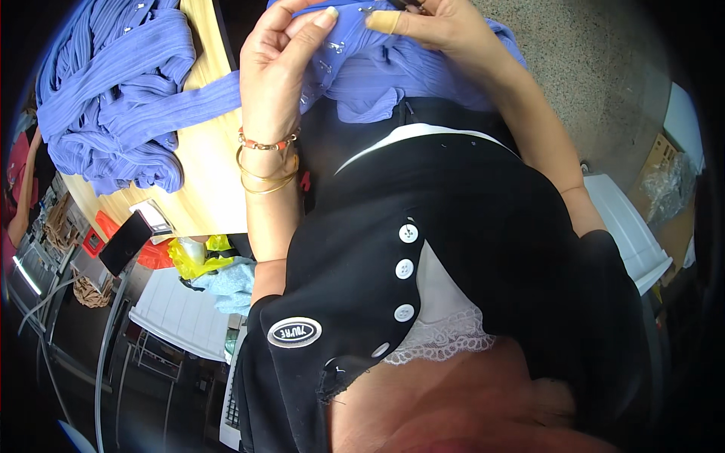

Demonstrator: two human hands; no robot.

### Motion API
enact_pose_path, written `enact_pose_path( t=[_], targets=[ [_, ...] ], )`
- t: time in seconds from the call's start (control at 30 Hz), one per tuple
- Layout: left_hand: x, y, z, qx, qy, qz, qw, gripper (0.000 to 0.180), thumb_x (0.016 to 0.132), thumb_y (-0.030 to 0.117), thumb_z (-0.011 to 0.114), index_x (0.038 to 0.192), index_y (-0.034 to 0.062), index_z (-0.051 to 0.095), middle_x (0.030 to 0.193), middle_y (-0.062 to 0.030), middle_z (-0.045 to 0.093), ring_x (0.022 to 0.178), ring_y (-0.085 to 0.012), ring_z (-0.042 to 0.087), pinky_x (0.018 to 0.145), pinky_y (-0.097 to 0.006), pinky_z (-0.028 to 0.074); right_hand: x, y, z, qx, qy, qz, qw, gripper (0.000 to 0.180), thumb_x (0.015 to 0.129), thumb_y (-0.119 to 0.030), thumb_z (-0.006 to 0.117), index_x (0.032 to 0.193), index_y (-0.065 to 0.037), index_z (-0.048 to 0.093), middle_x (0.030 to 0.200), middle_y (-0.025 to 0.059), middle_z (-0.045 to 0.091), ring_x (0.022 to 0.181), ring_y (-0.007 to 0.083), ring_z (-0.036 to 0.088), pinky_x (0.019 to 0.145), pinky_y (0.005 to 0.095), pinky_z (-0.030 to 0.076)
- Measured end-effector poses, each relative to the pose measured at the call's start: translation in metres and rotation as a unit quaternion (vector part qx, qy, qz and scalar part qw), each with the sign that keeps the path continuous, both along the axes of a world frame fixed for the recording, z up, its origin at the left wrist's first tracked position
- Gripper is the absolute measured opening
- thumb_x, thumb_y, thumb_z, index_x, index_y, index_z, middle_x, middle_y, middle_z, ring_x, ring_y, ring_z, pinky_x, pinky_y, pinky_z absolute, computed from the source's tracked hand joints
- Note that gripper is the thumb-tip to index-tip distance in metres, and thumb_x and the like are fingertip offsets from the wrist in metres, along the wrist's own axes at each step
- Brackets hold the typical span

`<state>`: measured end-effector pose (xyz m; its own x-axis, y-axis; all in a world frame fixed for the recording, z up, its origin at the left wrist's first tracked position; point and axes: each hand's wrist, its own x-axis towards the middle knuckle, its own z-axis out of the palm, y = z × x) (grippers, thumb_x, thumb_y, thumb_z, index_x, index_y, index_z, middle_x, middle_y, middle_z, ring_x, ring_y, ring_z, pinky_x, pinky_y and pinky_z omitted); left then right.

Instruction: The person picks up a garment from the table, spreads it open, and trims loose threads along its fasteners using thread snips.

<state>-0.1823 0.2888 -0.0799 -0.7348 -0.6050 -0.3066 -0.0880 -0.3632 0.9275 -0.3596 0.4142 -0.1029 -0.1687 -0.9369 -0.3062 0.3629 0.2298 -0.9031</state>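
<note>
A blue-violet ribbed knit garment [362, 72] lies over my lap, its upper edge raised between my hands. My left hand [281, 49] pinches that edge between thumb and fingers. Close by on the right, my right hand [442, 34] is closed, its thumb wearing a tan cover or bandage and pointing at the fabric. Something small and dark shows by its fingers, cut off by the top edge of the picture, so its kind is unclear. Several small silvery safety pins [326, 66] sit on the knit beside my left thumb.
On the left, a pile of the same blue-violet knit [128, 98] covers part of a pale wooden table [215, 200]. A dark phone-like screen [126, 243] and a yellow plastic bag [198, 258] are at its near edge. A white plastic bin [623, 230] stands right.
</note>
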Motion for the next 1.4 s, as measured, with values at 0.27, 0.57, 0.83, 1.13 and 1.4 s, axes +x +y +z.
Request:
enact_pose_path(
  t=[0.27,0.57,0.83,1.13,1.4],
  targets=[
    [0.013,-0.006,0.002,0.016,0.003,-0.048,0.999,0.028,0.098,0.014,0.058,0.12,-0.003,0.064,0.109,-0.0083,0.069,0.099,-0.0107,0.063,0.091,-0.025,0.047,-0.015,0.0,0.017,0.019,0.016,-0.057,0.998,0.015,0.09,-0.021,0.071,0.091,-0.006,0.068,0.073,-0.0076,0.058,0.056,-0.0005,0.041,0.05,0.0175,0.031],
    [0.009,-0.001,-0.006,0.05,0.034,-0.008,0.998,0.028,0.095,0.007,0.061,0.12,-0.0032,0.061,0.113,-0.01,0.068,0.1,-0.0125,0.065,0.092,-0.025,0.048,-0.002,0.005,0.014,-0.076,0.166,-0.091,0.979,0.036,0.09,-0.006,0.069,0.122,0.002,0.055,0.089,-0.0012,0.06,0.073,0.0014,0.049,0.061,0.0167,0.038],
    [0.005,0.009,-0.012,-0.082,0.025,0.043,0.995,0.028,0.09,0.001,0.067,0.117,0.0019,0.059,0.109,-0.0075,0.065,0.1,-0.011,0.061,0.089,-0.024,0.048,0.009,0.009,-0.004,-0.066,0.155,-0.055,0.984,0.036,0.088,-0.005,0.071,0.12,-0.002,0.056,0.076,-0.0061,0.051,0.063,0.0018,0.043,0.055,0.0188,0.034],
    [0.022,0.015,-0.047,-0.275,-0.133,0.021,0.952,0.029,0.081,0.014,0.08,0.102,0.0009,0.064,0.093,-0.0077,0.068,0.085,-0.0131,0.061,0.078,-0.027,0.049,0.012,0.014,-0.03,0.017,0.36,-0.006,0.933,0.027,0.085,-0.013,0.072,0.108,-0.003,0.063,0.069,0.0055,0.056,0.06,0.0146,0.054,0.055,0.0301,0.043],
    [0.018,0.018,-0.048,-0.504,-0.222,0.001,0.835,0.027,0.077,0.02,0.081,0.1,0.0094,0.071,0.089,-0.0074,0.063,0.082,-0.025,0.062,0.072,-0.036,0.052,0.007,0.02,-0.031,-0.019,0.513,0.011,0.858,0.026,0.083,-0.019,0.071,0.105,-0.005,0.066,0.083,0.0149,0.067,0.073,0.0294,0.067,0.066,0.0378,0.052]
  ],
)
